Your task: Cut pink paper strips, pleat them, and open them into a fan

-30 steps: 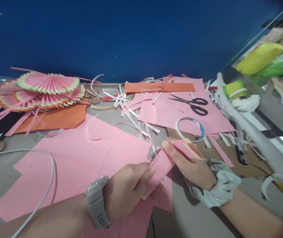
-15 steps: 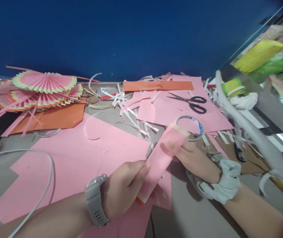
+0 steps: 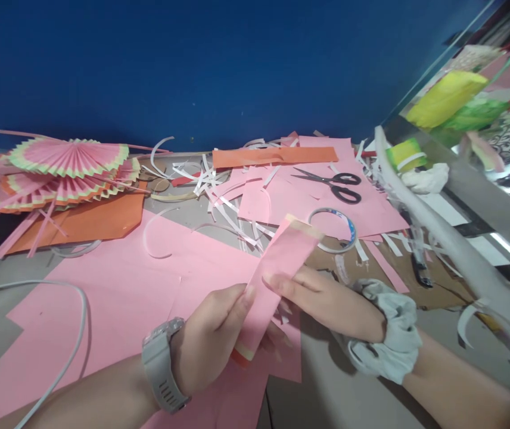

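A folded strip of pink paper (image 3: pixel 267 298) with pale yellow ends is held at a slant between my hands. My left hand (image 3: pixel 212 333), with a grey watch on its wrist, pinches the left edge, thumb on top. From the right, my right hand (image 3: pixel 315 298) grips the same strip, thumb on its face and fingers partly hidden beneath; a pale scrunchie circles that wrist. Orange shows at the strip's lower end. Large pink sheets (image 3: pixel 116 298) lie under the hands. Beyond them rest black-handled scissors (image 3: pixel 342 186) and a roll of tape (image 3: pixel 352 231).
Pleated pink paper fans (image 3: pixel 71 158) are stacked at the left on orange paper (image 3: pixel 80 223). White paper scraps (image 3: pixel 205 179) and an orange strip (image 3: pixel 277 157) lie along the blue wall. A white cable (image 3: pixel 83 310) curves at left; a utility knife (image 3: pixel 421 271) lies at right.
My right hand has slid down the strip, from near its upper end toward the middle, its thumb now on the face. My left hand keeps its grip. The whole view has shifted slightly.
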The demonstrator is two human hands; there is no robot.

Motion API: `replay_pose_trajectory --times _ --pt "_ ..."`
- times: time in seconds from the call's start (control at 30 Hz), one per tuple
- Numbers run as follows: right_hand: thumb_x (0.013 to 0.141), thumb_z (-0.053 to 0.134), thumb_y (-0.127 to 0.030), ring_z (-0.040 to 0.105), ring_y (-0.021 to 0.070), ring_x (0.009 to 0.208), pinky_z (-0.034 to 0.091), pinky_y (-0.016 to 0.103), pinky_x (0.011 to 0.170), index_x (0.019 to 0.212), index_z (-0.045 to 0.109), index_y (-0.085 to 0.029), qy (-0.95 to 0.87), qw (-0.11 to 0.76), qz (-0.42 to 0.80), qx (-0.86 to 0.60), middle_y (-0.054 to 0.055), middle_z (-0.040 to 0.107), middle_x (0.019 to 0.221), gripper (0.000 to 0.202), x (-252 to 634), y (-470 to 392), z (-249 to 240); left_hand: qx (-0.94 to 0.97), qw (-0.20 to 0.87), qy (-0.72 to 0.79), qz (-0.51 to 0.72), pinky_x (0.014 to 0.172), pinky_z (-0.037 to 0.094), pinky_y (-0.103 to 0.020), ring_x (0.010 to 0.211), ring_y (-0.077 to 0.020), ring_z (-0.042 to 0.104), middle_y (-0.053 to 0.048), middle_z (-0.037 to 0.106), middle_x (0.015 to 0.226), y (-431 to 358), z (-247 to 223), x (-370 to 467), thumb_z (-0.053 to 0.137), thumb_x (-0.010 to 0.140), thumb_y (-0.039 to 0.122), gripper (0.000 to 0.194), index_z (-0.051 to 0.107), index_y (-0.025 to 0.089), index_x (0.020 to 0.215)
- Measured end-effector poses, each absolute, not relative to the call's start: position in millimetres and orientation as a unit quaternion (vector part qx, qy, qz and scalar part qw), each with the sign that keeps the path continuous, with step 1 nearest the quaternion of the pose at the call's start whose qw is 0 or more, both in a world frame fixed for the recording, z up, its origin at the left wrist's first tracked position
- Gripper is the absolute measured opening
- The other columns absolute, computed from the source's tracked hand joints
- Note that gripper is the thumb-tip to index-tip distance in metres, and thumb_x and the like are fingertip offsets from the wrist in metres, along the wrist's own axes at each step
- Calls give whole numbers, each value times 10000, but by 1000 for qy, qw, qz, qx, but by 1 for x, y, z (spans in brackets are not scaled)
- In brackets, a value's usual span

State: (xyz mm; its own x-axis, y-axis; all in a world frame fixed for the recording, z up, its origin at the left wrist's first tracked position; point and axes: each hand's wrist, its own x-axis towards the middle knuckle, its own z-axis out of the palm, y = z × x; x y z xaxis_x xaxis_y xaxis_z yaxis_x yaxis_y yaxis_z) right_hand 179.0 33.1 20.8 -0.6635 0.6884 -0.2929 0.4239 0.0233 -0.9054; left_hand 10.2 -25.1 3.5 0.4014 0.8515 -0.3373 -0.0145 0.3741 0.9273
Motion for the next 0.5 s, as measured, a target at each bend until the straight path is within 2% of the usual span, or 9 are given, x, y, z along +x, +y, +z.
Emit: replay_pose_trajectory --times 0.07,0.23,0.33,0.5 --pt "912 347 -391 536 114 579 441 216 597 628 519 -180 -702 110 595 -374 -13 544 590 393 178 33 20 469 691 452 314 607 482 -263 584 -148 594 -48 670 656 -25 3 11 277 936 373 461 648 117 844" --pt "926 320 -346 596 154 792 445 252 784 780 634 -174 -721 102 604 -326 20 653 788 386 177 32 23 483 690 428 326 645 480 -255 645 -151 609 -45 669 663 -25 6 12 250 948 340 491 654 123 772" --pt "921 339 -345 601 146 804 449 228 756 824 652 -173 -724 104 599 -327 11 661 827 370 176 30 24 480 695 421 331 687 477 -259 691 -154 615 -48 667 679 -25 5 12 265 946 337 472 645 123 769" --pt "910 379 -335 595 116 682 438 187 670 711 646 -186 -732 111 582 -335 -27 645 683 365 175 27 20 472 706 413 331 646 483 -259 660 -154 613 -39 645 650 -25 4 11 262 943 358 452 633 123 837"
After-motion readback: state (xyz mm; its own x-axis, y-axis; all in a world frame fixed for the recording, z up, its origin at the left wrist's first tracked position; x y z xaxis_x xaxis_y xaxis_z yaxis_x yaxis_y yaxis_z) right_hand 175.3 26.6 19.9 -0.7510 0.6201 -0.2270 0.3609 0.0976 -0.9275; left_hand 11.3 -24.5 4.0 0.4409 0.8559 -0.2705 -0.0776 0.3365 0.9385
